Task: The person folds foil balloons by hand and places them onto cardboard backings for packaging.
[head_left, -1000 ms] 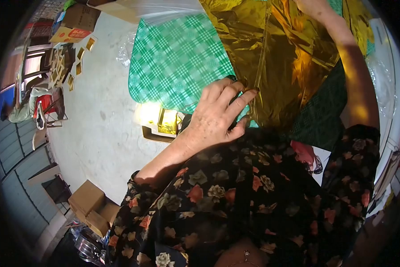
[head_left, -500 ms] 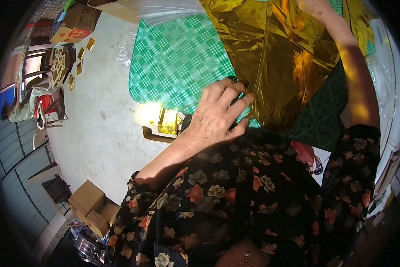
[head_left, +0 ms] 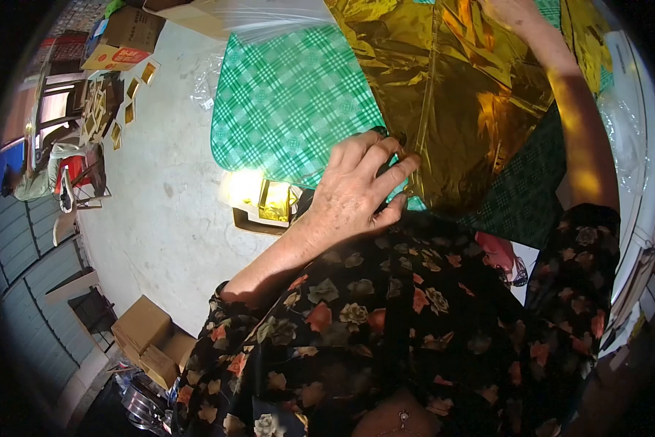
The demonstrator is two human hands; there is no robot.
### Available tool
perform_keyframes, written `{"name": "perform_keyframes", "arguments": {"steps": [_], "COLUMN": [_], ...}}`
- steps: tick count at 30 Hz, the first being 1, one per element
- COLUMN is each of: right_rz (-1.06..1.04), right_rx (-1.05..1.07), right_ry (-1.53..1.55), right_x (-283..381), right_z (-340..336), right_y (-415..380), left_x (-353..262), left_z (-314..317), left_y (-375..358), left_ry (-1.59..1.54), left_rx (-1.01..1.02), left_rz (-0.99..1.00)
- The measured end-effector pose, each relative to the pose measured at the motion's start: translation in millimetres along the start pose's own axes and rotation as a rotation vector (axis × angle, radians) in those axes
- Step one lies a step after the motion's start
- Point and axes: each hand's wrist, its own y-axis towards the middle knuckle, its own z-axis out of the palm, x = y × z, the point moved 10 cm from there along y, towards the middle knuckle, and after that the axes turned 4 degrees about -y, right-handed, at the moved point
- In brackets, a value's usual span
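We see a big gold foil sheet [head_left: 451,95] spread over the middle and right of the table, wrinkled and glossy, with a long crease running from its far side towards us. Its near end narrows close to our body. Our left hand [head_left: 357,182] lies at the foil's near left edge, palm down, with fingers bent and thumb tucked towards them; we cannot tell whether they pinch the foil or only press on it. Our right hand [head_left: 513,13] reaches to the far side, over the foil (the view cuts off its fingers, so we cannot tell whether it is open or closed).

Under the foil we have a green checked tablecloth [head_left: 291,102], brightly lit on the left and in shadow on the near right. Clear plastic [head_left: 280,20] lies across its far left part. Just beyond the cloth's near left edge, lower down, sits an open box [head_left: 258,221] with a shiny gold piece [head_left: 275,200] at it.

Farther left, on the grey floor [head_left: 174,197], we find small gold-centred frames [head_left: 132,87], a printed carton [head_left: 127,36] at the far end, and brown boxes [head_left: 145,324] on the near side.
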Motion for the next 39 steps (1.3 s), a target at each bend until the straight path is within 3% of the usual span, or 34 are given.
{"name": "perform_keyframes", "arguments": {"steps": [4,10,16,22,28,34,39], "right_rz": [0.002,0.046,0.071,0.069,0.071,0.063,0.004], "right_rx": [-0.044,0.118,0.055,0.151,0.041,0.159,0.064], "right_ry": [-0.022,0.019,0.001,0.038,0.050,0.101,0.173], "right_x": [-2.4,3.6,1.0,2.7,2.3,7.8,3.9], "right_z": [4.4,-3.7,2.7,-1.4,-3.8,-12.2,-9.9], "right_y": [-0.2,1.2,0.9,-0.9,-2.2,-2.3,-11.5], "left_x": [0.2,-0.5,0.7,-4.6,-3.4,-2.6,-2.1], "left_z": [1.3,0.1,1.2,-4.1,-1.7,-0.2,0.5], "left_y": [-0.7,0.1,-1.1,2.0,0.5,-0.8,-0.5], "left_ry": [0.007,0.008,0.015,0.017,0.012,0.007,0.007], "left_rx": [0.002,0.006,-0.005,-0.016,0.010,0.018,0.016], "left_rz": [0.013,0.007,0.004,0.021,0.026,0.032,0.028]}}
